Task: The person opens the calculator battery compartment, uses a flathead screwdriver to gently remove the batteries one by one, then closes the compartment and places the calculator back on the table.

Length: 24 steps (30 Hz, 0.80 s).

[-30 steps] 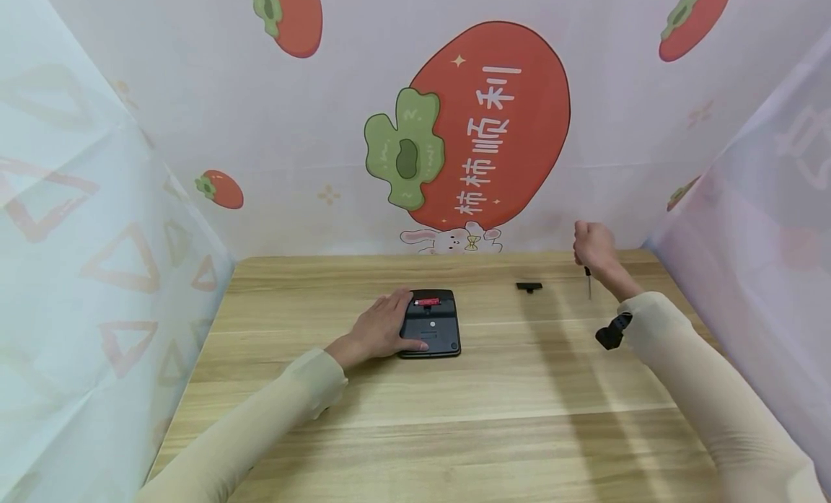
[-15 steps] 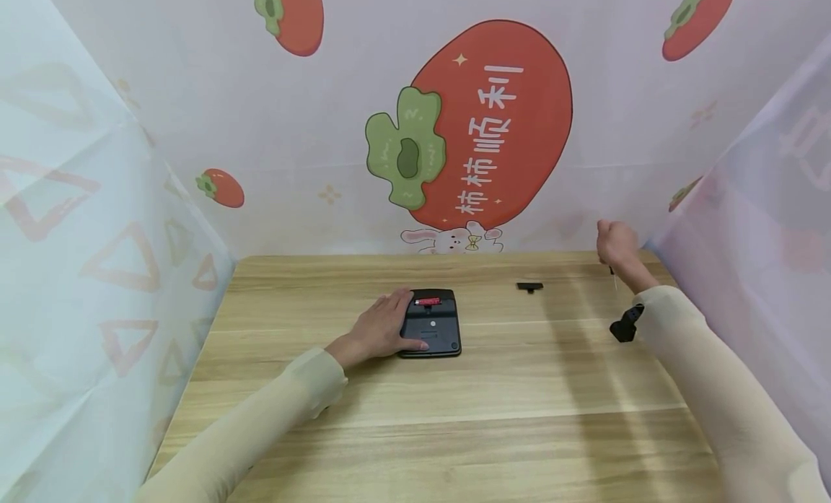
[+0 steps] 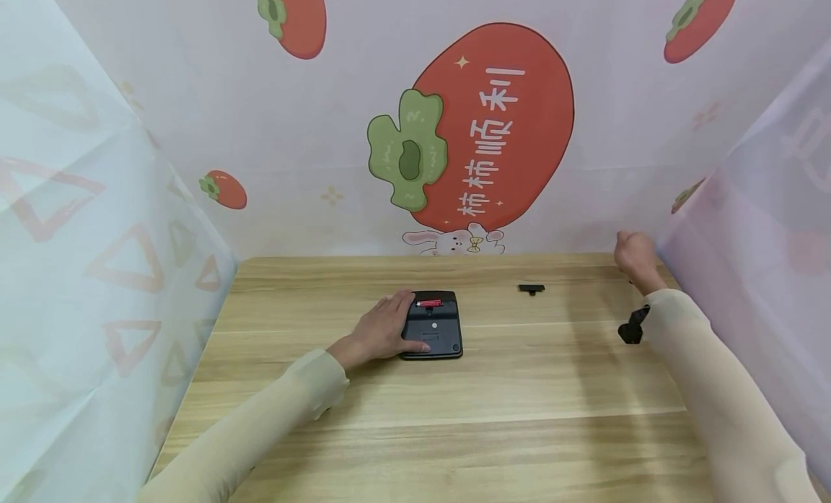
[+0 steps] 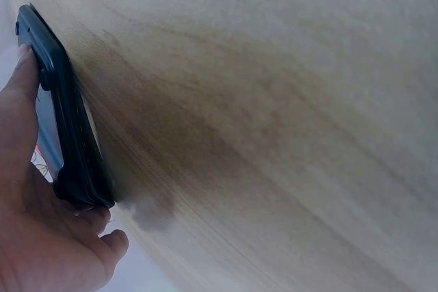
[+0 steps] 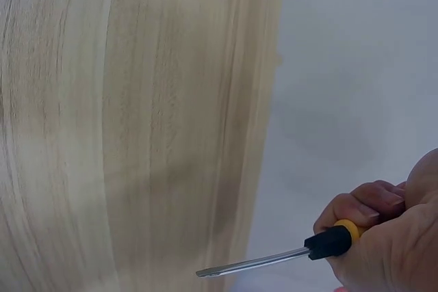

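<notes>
In the head view, a black calculator [image 3: 441, 333] lies face down on the table, a red battery [image 3: 429, 303] showing in its battery compartment. My left hand [image 3: 383, 328] holds its left side, the thumb over the near part and the fingers at the far edge. The left wrist view shows the calculator [image 4: 58, 94] edge-on between thumb and fingers. At the far right, my right hand [image 3: 638, 259] grips a screwdriver [image 5: 274, 258] by its yellow and black handle, its metal shaft sticking out of the fist. Most of the handle is hidden in the hand.
A small black battery cover [image 3: 531, 289] lies on the wooden table [image 3: 454, 431] to the right of the calculator. Fabric walls with fruit prints, such as the back wall [image 3: 311, 142], enclose the table at the back and both sides.
My right hand has moved right with the screwdriver, toward the table's far right corner. The left hand and the calculator have stayed in place.
</notes>
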{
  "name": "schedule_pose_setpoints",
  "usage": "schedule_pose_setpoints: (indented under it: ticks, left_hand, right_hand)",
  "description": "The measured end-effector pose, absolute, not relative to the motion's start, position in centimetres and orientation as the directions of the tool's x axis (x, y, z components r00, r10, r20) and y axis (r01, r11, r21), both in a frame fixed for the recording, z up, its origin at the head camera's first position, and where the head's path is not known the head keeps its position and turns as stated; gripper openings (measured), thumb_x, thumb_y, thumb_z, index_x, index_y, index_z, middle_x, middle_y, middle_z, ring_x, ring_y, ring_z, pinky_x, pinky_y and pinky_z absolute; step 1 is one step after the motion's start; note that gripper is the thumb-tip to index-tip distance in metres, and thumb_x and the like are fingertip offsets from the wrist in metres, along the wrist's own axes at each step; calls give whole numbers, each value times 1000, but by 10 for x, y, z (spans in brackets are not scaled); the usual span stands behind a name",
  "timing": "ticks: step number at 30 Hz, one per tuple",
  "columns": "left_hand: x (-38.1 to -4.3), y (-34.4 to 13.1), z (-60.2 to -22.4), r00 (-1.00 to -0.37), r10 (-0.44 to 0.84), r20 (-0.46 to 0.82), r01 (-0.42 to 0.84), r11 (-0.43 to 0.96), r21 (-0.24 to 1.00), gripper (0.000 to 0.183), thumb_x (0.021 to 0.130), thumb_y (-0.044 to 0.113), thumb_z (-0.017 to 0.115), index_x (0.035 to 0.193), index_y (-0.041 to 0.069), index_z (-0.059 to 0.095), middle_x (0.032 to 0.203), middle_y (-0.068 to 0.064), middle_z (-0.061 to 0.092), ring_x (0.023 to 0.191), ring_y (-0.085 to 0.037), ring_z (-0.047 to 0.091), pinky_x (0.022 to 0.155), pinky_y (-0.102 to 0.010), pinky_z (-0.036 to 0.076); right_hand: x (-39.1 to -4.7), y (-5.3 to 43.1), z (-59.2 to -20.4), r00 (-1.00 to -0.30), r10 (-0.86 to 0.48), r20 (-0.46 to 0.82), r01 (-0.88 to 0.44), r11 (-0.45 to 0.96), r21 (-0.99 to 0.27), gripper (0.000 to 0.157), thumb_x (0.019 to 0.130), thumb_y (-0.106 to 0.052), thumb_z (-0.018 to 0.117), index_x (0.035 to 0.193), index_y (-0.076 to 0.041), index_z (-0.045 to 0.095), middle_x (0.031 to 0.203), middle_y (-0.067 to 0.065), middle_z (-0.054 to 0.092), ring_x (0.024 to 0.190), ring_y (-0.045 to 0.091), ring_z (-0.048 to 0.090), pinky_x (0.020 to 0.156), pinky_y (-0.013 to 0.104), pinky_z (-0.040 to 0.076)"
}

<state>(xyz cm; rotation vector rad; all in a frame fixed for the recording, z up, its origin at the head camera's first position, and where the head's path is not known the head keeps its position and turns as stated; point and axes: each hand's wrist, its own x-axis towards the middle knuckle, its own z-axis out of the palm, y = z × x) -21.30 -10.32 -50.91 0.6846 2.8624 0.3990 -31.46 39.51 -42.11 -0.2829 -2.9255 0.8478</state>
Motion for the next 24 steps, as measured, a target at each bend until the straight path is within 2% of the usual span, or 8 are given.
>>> schedule_pose_setpoints:
  ticks: [5,15,20,24]
  left_hand:
    - [-212,-103,-508,-880,466,-97,422,858,292,116,87,73,74,165,1,28,170,-18,33,156,-32,36,130,-49,27]
    - [-211,-103,-507,-879,466,-105,421,859,290,115,87,73,73,165,2,28,170,-17,32,156,-31,36,130,-49,26]
    - [-212,-102,-507,-879,464,-108,420,862,284,115,87,74,72,165,2,28,170,-17,32,156,-31,36,130,-48,25]
    - [-211,-102,-506,-880,463,-110,417,862,289,115,87,73,73,165,2,28,170,-16,32,156,-30,36,131,-48,25]
  right_hand:
    - [-312,404,-426,-974,226,4,190,831,-523,64,113,-27,16,58,-11,43,50,0,40,45,20,46,46,34,43]
    - [-309,418,-438,-965,263,-23,232,803,-548,61,112,-24,18,59,-9,44,51,4,47,44,21,51,44,34,46]
    - [-308,423,-446,-961,274,-27,242,793,-560,63,111,-23,20,59,-5,50,50,5,52,41,23,54,41,36,48]
    - [-306,425,-450,-961,275,-16,240,809,-537,63,111,-21,20,59,-3,51,52,9,54,45,25,56,43,35,48]
